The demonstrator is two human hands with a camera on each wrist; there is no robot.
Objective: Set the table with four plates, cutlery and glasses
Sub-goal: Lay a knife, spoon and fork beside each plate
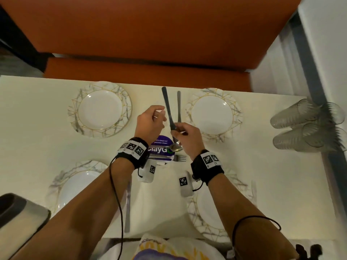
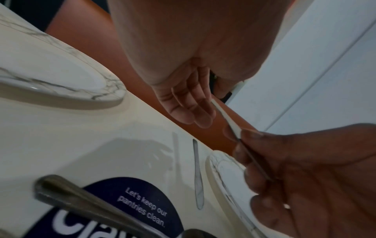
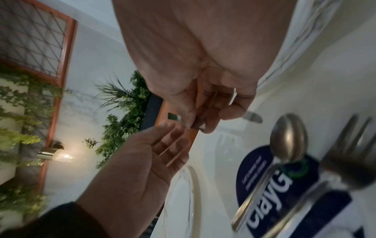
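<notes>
- Head view: the right hand [image 1: 185,135], just right of frame centre, has its fingers curled tight round a dark knife [image 1: 168,108] whose handle points toward the top of the frame. The left hand [image 1: 150,121] hovers beside it at centre, fingers loosely bent and holding nothing.
- Four marble-rimmed plates sit on the white table [image 1: 37,139]: upper-left plate [image 1: 100,109], upper-right plate [image 1: 212,114], and two lower ones partly hidden under the forearms. A second knife [image 1: 179,106] lies just left of the upper-right plate. A spoon [image 1: 175,147] and a fork [image 1: 179,158] rest on a purple mat [image 1: 161,142] below the hands. Clear glasses [image 1: 304,124] lie on their sides at the right edge.
- Left wrist view: the left hand [image 2: 189,106] shows relaxed fingers at upper centre; the right hand [image 2: 305,177] pinches the thin knife [image 2: 225,117] at lower right.
- Right wrist view: the right hand [image 3: 205,103] is clamped on the knife at centre; the left hand [image 3: 138,164] lies palm-open below it.
</notes>
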